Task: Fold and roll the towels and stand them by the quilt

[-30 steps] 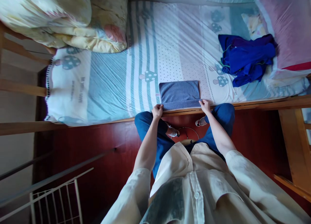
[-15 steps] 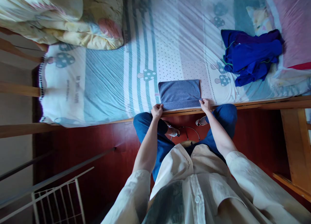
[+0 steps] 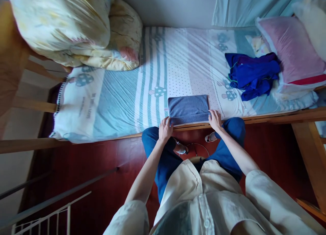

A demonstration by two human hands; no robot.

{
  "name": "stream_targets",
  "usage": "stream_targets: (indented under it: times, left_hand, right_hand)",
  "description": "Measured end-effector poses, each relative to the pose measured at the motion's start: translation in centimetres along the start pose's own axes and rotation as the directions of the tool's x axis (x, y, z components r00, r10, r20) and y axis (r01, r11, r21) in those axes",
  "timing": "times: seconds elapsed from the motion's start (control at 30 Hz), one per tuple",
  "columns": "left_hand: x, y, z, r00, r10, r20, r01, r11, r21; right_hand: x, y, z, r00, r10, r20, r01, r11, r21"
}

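A blue-grey cloth [image 3: 188, 107] lies flat on the patterned bed sheet [image 3: 117, 99] at the bed's front edge, with a folded strip along its near side. At the cloth's near left corner is my left hand [image 3: 165, 128], fingers apart and fingertips touching the corner. My right hand [image 3: 215, 120] rests at the near right end of the folded strip, its fingers spread and touching the cloth's edge. Neither hand has anything lifted off the bed.
Blue clothing [image 3: 254, 73] lies crumpled to the right, beside a pink pillow [image 3: 292, 48]. A bulky yellow quilt [image 3: 71, 21] is heaped at the back left. The wooden bed rail [image 3: 277, 118] runs just before my knees. A white metal rack [image 3: 68, 214] stands lower left.
Both hands have loosened from a pinch on the cloth's near corners to spread fingers. The view has tilted up, showing more wall and curtain behind the bed.
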State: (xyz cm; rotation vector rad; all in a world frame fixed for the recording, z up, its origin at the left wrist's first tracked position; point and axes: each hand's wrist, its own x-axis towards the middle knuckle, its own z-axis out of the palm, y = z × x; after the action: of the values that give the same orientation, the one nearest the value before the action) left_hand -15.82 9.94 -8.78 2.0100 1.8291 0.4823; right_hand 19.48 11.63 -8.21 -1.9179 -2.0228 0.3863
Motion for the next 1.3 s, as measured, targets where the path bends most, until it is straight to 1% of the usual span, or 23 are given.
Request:
stream_targets:
  times: [0.03, 0.1, 0.17, 0.23, 0.3, 0.4, 0.5, 0.57, 0.73, 0.8, 0.87, 0.97, 1.03, 1.1, 1.2, 1.3]
  left_hand:
    - [-0.2, 0.1, 0.1, 0.997, 0.067, 0.038, -0.068, 0.998, 0.013]
    - [-0.3, 0.4, 0.7, 0.980, 0.153, 0.126, -0.159, 0.987, 0.037]
    - [-0.1, 0.5, 1.7, 0.965, 0.172, 0.198, -0.190, 0.979, 0.076]
    - [0.4, 0.5, 2.6, 0.958, 0.154, 0.241, -0.187, 0.975, 0.119]
    - [1.0, 0.3, 3.3, 0.956, 0.138, 0.258, -0.180, 0.973, 0.147]
    - [1.9, -0.1, 3.6, 0.951, 0.149, 0.270, -0.195, 0.968, 0.155]
    - [2.6, -0.5, 3.2, 0.943, 0.176, 0.282, -0.221, 0.965, 0.138]
    - [2.6, -0.6, 2.8, 0.940, 0.183, 0.287, -0.227, 0.965, 0.129]
    - [1.0, -0.6, 1.3, 0.929, 0.190, 0.317, -0.245, 0.959, 0.144]
    - [0.3, -0.7, 0.8, 0.925, 0.188, 0.330, -0.240, 0.963, 0.122]
    - [-0.1, -0.8, 0.4, 0.929, 0.168, 0.330, -0.203, 0.976, 0.076]
    - [0.0, -1.0, -0.1, 0.956, 0.092, 0.278, -0.084, 0.996, -0.039]
    - [0.5, -1.0, -0.3, 0.976, 0.007, 0.219, 0.021, 0.992, -0.125]
    - [0.9, -0.9, -0.4, 0.980, -0.104, 0.167, 0.138, 0.969, -0.206]
    - [1.3, -0.7, -0.3, 0.955, -0.257, 0.145, 0.292, 0.895, -0.338]
    - [1.5, -0.6, -0.1, 0.920, -0.361, 0.152, 0.389, 0.798, -0.460]
  right_hand:
    - [-0.4, -0.2, -0.3, 0.996, -0.083, 0.040, 0.084, 0.996, -0.022]
    - [-1.0, -0.6, -0.5, 0.967, -0.211, 0.144, 0.220, 0.974, -0.047]
    - [-1.4, -0.9, -0.2, 0.943, -0.252, 0.220, 0.273, 0.959, -0.073]
    - [-1.3, -1.0, 0.5, 0.940, -0.230, 0.252, 0.262, 0.960, -0.101]
    - [-0.8, -1.1, 1.2, 0.947, -0.188, 0.259, 0.226, 0.966, -0.126]
    - [0.4, -1.2, 1.7, 0.954, -0.141, 0.265, 0.185, 0.971, -0.149]
    - [1.2, -1.3, 1.7, 0.953, -0.126, 0.274, 0.175, 0.971, -0.161]
    - [1.2, -1.5, 1.5, 0.952, -0.124, 0.281, 0.176, 0.970, -0.168]
    - [-0.6, -1.8, 0.6, 0.948, -0.128, 0.291, 0.180, 0.971, -0.160]
    - [-1.4, -1.8, 0.2, 0.948, -0.123, 0.293, 0.168, 0.977, -0.134]
    - [-1.8, -1.6, -0.2, 0.951, -0.108, 0.289, 0.139, 0.986, -0.088]
    - [-1.6, -1.0, -0.8, 0.961, -0.045, 0.274, 0.037, 0.999, 0.033]
    - [-1.0, -0.5, -1.0, 0.963, 0.022, 0.270, -0.065, 0.986, 0.152]
    - [-0.3, 0.0, -1.0, 0.962, 0.082, 0.260, -0.159, 0.944, 0.289]
    - [0.3, 0.7, -0.6, 0.967, 0.150, 0.207, -0.232, 0.856, 0.462]
    - [0.6, 1.0, 0.2, 0.961, 0.232, 0.150, -0.276, 0.780, 0.561]
